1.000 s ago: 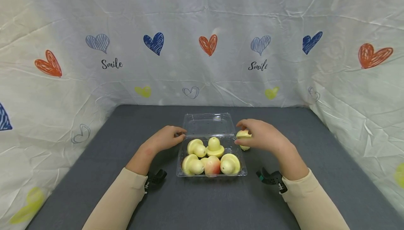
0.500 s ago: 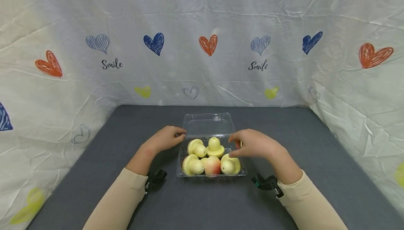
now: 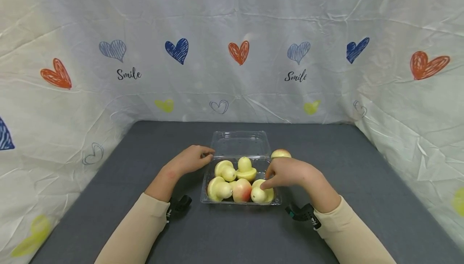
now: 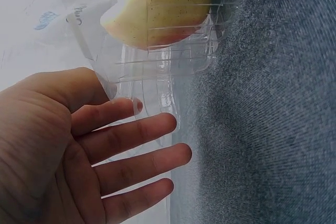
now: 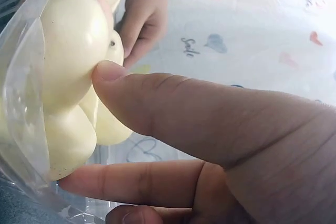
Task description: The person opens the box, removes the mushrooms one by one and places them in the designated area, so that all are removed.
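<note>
A clear plastic box point(image 3: 204, 195) with its lid point(image 3: 239, 143) folded back holds several pale yellow pears with a knobby narrow end, some blushed red. My left hand point(image 3: 189, 160) pinches the box's left corner by the hinge between thumb and index finger; its other fingers are spread below in the left wrist view. My right hand point(image 3: 291, 172) reaches over the box's right side. In the right wrist view its thumb and index finger grip the front right pear point(image 5: 73, 45) in the box. Another red-topped pear point(image 3: 280, 153) lies outside, behind my right hand, partly hidden.
A dark grey table point(image 3: 232, 232) lies beneath the box. Behind and on both sides hangs a white sheet point(image 3: 203, 75) printed with hearts and the word Smile. Each wrist wears a black camera strap point(image 3: 178, 204).
My right hand has moved from the outside pear leftward and nearer, onto the front right pear in the box. The outside pear shows again, red side up. The left hand barely moved.
</note>
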Tool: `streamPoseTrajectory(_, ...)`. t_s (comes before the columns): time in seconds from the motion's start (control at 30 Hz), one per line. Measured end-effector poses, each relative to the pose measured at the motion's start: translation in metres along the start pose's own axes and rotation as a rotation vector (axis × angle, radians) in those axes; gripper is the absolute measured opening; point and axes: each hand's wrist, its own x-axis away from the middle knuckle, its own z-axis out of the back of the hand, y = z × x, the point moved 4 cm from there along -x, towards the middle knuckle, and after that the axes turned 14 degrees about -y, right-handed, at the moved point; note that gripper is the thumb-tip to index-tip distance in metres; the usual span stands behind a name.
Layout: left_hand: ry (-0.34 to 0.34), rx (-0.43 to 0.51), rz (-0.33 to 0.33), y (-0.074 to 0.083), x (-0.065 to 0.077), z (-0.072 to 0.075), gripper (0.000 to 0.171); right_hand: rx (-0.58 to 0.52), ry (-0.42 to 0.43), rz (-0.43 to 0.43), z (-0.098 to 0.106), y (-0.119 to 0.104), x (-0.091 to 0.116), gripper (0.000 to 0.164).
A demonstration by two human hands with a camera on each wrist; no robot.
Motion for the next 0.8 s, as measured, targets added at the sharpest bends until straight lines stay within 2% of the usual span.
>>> streamPoseTrajectory(0.07, -0.001, 0.001, 0.003, 0.000, 0.000, -0.001, 0.039, 0.016, -0.002, 0.022, 0.000, 0.000, 0.000, 0.046)
streamPoseTrajectory(0.23, -0.002, 0.000, 0.007, -0.001, 0.001, -0.001, 0.039, 0.043, 0.006, 0.025, 0.000, -0.001, -0.001, 0.032)
streamPoseTrajectory(0.4, -0.005, -0.002, 0.003, 0.001, 0.001, 0.000, 0.040, 0.115, 0.042, -0.024, -0.003, -0.003, -0.002, 0.046)
streamPoseTrajectory(0.53, -0.008, -0.001, 0.002, 0.001, 0.001, 0.000, 0.039, 0.175, 0.079, -0.081, -0.004, -0.007, -0.003, 0.041)
streamPoseTrajectory(0.8, -0.012, -0.008, 0.004, 0.003, 0.000, -0.001, 0.039, 0.177, 0.055, -0.175, -0.006, -0.010, -0.002, 0.041)
